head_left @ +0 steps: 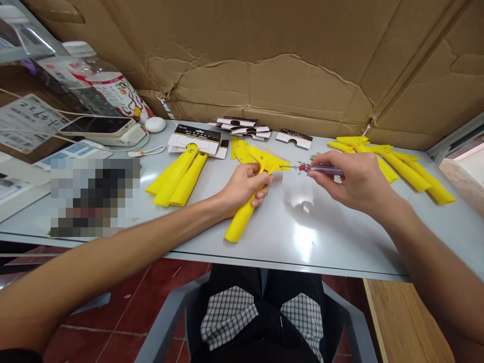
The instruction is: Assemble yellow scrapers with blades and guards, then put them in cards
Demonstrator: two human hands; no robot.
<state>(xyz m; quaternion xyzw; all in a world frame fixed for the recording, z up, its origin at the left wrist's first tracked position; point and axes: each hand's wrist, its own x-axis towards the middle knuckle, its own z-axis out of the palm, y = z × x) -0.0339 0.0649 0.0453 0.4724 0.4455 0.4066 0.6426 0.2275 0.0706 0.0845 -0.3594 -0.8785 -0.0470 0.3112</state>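
My left hand (247, 186) is wrapped round the neck of a yellow plastic scraper (241, 220), whose wide head points up and away and whose handle slants down toward me. In my right hand (351, 176) is a screwdriver (327, 170) with a clear purplish handle, held level. Its thin shaft reaches left, and the tip is at a screw on the right side of the scraper's head. Small screws cluster around the red collar of the screwdriver. Flat yellow pieces (242, 150) lie just behind the scraper's head.
Yellow scrapers with black-and-white card (196, 138) lie left; more yellow handles (406, 169) are piled right. Folded cards (294, 138) sit at the back by a cardboard wall (302, 91). A phone (98, 126), cable and bottle (109, 85) stand at the left of the table (321, 242).
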